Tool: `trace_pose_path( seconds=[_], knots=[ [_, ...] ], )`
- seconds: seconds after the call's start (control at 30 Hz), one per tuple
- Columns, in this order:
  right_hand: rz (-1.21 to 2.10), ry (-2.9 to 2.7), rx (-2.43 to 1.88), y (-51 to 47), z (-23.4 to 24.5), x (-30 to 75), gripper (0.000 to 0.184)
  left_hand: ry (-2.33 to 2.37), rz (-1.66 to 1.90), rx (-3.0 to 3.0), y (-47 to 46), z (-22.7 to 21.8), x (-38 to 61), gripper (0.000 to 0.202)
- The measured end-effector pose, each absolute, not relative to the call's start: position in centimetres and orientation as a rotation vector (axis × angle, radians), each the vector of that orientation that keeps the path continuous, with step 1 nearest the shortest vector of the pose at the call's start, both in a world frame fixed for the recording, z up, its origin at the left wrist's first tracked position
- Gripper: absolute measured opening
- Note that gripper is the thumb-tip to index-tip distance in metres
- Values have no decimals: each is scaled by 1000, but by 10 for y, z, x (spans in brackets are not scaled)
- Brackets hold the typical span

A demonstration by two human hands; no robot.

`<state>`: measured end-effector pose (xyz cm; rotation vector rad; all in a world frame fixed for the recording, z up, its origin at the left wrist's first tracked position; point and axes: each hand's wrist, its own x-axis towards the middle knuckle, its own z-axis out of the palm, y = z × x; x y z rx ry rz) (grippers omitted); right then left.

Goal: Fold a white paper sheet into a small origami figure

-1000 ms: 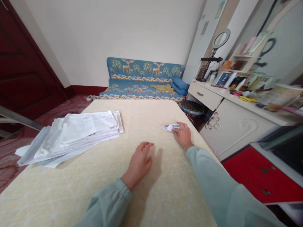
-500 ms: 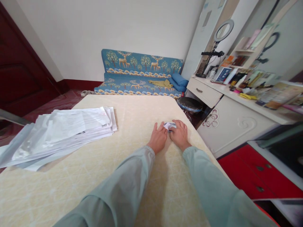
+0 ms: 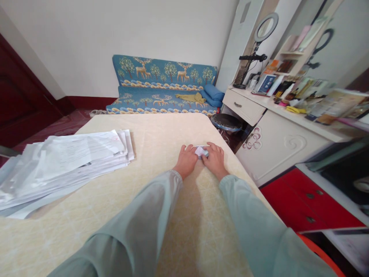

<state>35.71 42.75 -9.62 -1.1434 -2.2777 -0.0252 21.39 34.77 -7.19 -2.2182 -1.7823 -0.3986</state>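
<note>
A small folded piece of paper (image 3: pixel 200 151), white with grey parts, lies between my two hands on the cream tablecloth (image 3: pixel 161 154). My left hand (image 3: pixel 186 159) has its fingers closed on the paper's left edge. On the other side, my right hand (image 3: pixel 215 158) grips the right edge, with the thumb at the near side and the fingers over the far side. My fingers cover both ends of the paper, so its full shape is hidden.
A loose pile of printed papers (image 3: pixel 77 154) lies at the table's left. Beyond the table stands a blue patterned sofa (image 3: pixel 161 82). A round stool (image 3: pixel 226 122) and a white dresser (image 3: pixel 276 142) crowded with bottles are at the right, near red drawers (image 3: pixel 305 200).
The whole view has shifted slightly to the right. Both hands stay on the folded paper; its folded middle now shows a little more between my fingers.
</note>
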Motion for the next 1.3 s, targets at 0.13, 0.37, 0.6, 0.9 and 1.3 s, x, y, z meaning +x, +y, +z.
trace_pose_path(
  seconds=[0.13,0.37,0.6,0.9,1.3],
  knots=[
    [47,-2294,-1109,429,-96,359,34,-1782,-379,-2258,353,-73,212,26],
    [24,-2298,-1126,431,-97,359,21,-1796,-355,-2307,360,-67,208,20],
    [-59,-2280,-1183,427,-97,355,22,-1734,-285,-2412,369,-60,200,18],
    [194,-2132,-1088,441,-102,357,19,-1690,-236,-2496,380,-55,190,24],
    [291,-2226,-927,446,-103,357,30,-1640,-207,-2634,398,-53,190,22]
  ],
)
